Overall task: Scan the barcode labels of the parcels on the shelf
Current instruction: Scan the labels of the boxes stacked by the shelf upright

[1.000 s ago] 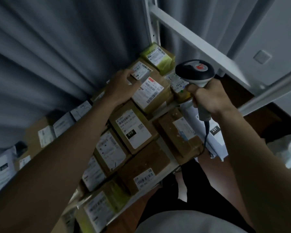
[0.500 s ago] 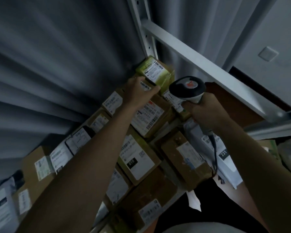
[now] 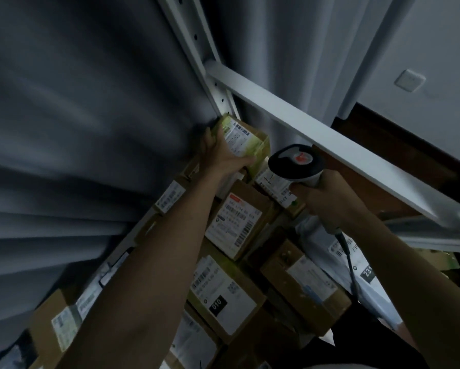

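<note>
Currently, each labelled part is appearing as follows.

Left hand [image 3: 220,153]: reaching to the far end of the shelf and gripping the yellow-green parcel [image 3: 246,141]; its thumb is lying along the near edge and its fingers are curling round the far side, partly covering the white barcode label [image 3: 236,135].

Right hand [image 3: 327,198]: wrapping its fingers round the handle of the barcode scanner [image 3: 296,163], holding it firmly; the scanner's dark head is sitting just beside the yellow-green parcel, and its cable [image 3: 349,262] is hanging down past the wrist.

Yellow-green parcel: lying tilted against the foot of the white shelf upright [image 3: 199,57], at the back corner, next to the grey curtain [image 3: 77,129].

Shelf [image 3: 122,246]: carrying rows of brown cardboard parcels, each showing a white label; one, the red-marked parcel [image 3: 238,222], is lying under the left forearm, and another, the parcel marked 010 [image 3: 223,296], is lying nearer the person.

White crossbar [image 3: 330,139]: running diagonally above the scanner.

Grey mailer bag [image 3: 356,262]: lying to the right, under the cable.

Wall switch [image 3: 409,80]: sitting on the far wall.
</note>
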